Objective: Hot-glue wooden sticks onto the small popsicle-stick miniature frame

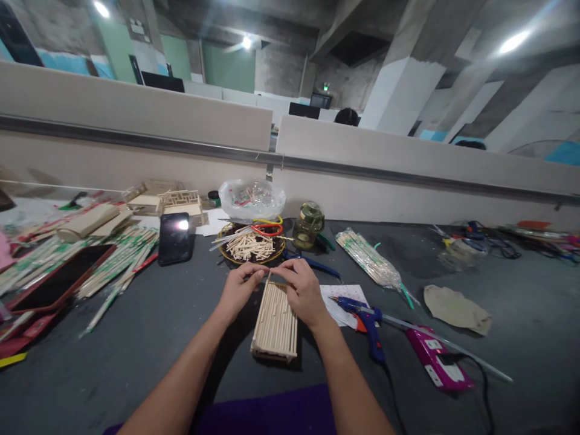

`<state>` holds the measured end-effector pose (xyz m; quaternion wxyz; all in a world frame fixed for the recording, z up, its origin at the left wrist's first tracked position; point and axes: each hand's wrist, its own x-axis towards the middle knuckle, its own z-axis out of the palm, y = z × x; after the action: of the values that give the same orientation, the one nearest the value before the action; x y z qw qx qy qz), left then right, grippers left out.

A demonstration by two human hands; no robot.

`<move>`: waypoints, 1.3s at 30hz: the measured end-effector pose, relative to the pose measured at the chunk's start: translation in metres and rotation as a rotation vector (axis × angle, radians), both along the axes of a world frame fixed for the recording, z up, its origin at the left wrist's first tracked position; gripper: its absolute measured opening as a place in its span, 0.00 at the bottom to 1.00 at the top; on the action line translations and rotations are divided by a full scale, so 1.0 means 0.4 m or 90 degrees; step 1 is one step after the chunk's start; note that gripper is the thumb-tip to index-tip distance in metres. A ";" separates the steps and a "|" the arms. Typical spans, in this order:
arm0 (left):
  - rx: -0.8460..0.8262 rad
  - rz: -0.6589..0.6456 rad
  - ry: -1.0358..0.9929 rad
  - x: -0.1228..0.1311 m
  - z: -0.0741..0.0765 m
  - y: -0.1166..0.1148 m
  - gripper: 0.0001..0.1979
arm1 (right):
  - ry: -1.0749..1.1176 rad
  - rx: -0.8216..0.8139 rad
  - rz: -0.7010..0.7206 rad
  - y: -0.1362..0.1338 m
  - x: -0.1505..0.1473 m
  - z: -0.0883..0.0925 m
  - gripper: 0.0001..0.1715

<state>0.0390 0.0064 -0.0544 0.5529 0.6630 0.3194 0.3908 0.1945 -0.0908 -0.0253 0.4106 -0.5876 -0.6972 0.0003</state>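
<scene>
In front of me a small model of wooden sticks (pixel 275 323), like a slatted raft or bed, lies lengthwise on the dark table. At its far end a short wooden stick (pixel 269 278) rises between my fingertips. My left hand (pixel 240 293) pinches at it with thumb and forefinger from the left. From the right, my right hand (pixel 304 290) closes on the same spot, its lower fingers curled along the model's far right edge. The exact contact of the fingertips is too small to make out.
Beyond my hands stands a basket (pixel 222 251) with cut sticks and scissors (pixel 269 228). A glue gun (pixel 369 320) and magenta power strip (pixel 439 359) lie right. Phones (pixel 174 238), stick bundles and finished models (pixel 181 204) fill the left. A jar (pixel 309 225) stands behind.
</scene>
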 end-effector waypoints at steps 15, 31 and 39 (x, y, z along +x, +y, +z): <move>-0.091 -0.007 -0.018 0.005 0.002 -0.008 0.14 | -0.008 -0.001 -0.001 0.000 0.000 -0.001 0.27; -0.101 -0.015 -0.027 0.006 0.002 -0.008 0.14 | -0.004 -0.001 0.003 0.001 0.000 -0.003 0.28; -0.094 -0.022 -0.029 0.006 0.001 -0.007 0.14 | 0.002 -0.006 0.006 0.001 0.000 -0.005 0.27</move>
<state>0.0414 0.0038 -0.0542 0.6144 0.6167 0.3229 0.3715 0.1946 -0.0906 -0.0272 0.4087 -0.5863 -0.6994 0.0063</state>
